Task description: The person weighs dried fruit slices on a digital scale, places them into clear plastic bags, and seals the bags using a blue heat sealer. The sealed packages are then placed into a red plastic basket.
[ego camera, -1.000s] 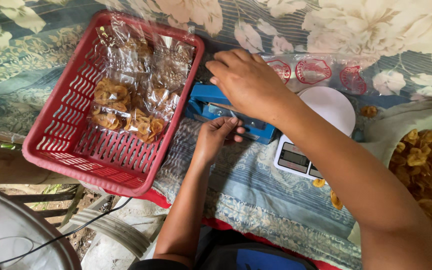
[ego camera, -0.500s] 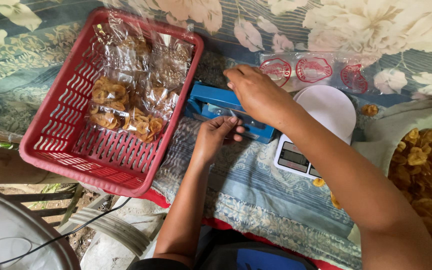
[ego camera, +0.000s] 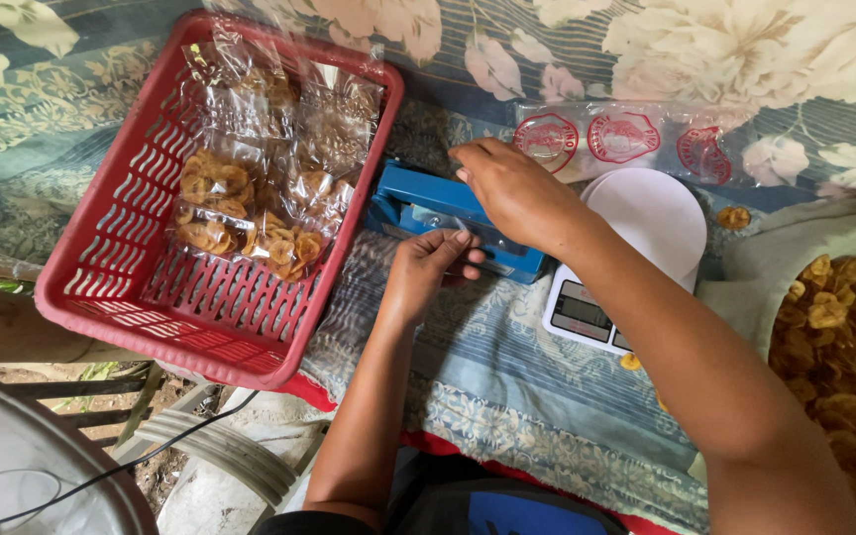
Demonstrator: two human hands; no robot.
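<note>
Two hands (ego camera: 468,233) on one blue sealer (ego camera: 438,203); one red basket (ego camera: 101,267).

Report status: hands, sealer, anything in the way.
Right hand pressing on blue sealer. Left hand at its front edge, pinching clear plastic. Red basket of bagged chips beside it, scale to the right; nothing blocking.

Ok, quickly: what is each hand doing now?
Left hand: fingers curled at the blue sealer, grip cannot be told.
Right hand: pressing on sealer.

A red basket (ego camera: 131,287) of bagged chips (ego camera: 250,213) sits beside a white scale (ego camera: 636,248).
</note>
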